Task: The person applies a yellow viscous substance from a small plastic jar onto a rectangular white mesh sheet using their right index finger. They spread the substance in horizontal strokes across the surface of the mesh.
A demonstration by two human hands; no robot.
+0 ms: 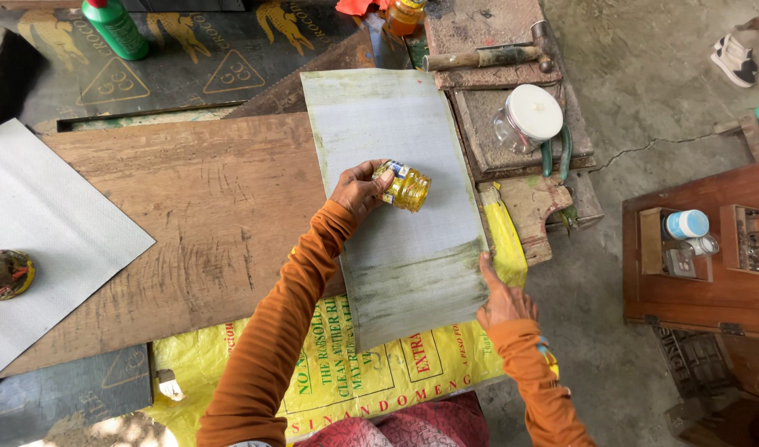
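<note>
Concrete floor (644,108) under me, cracked and grey, with a big brown wooden board (205,215) laid across a yellow printed sack (346,372). From the head camera, looking straight down: a pale grey sheet (396,199) with greenish stained edges lies over the board's right end. My left hand (359,189) is up over the middle of that sheet, fingers curled tight round a small yellow glass jar (408,187), tipped on its side with its mouth pointing right. My right hand (502,302) is down at the sheet's lower right corner, fingers spread flat and pressing the edge, gripping nothing. Both my sleeves are orange. Just beyond the sheet, a clear jar with a white lid (528,117) lies on stacked wooden blocks, a hammer (489,56) above it. Far left, a green bottle (114,26) stands; another grey sheet (40,240) lies there too. At right, a wooden box (702,248) holds small containers.
</note>
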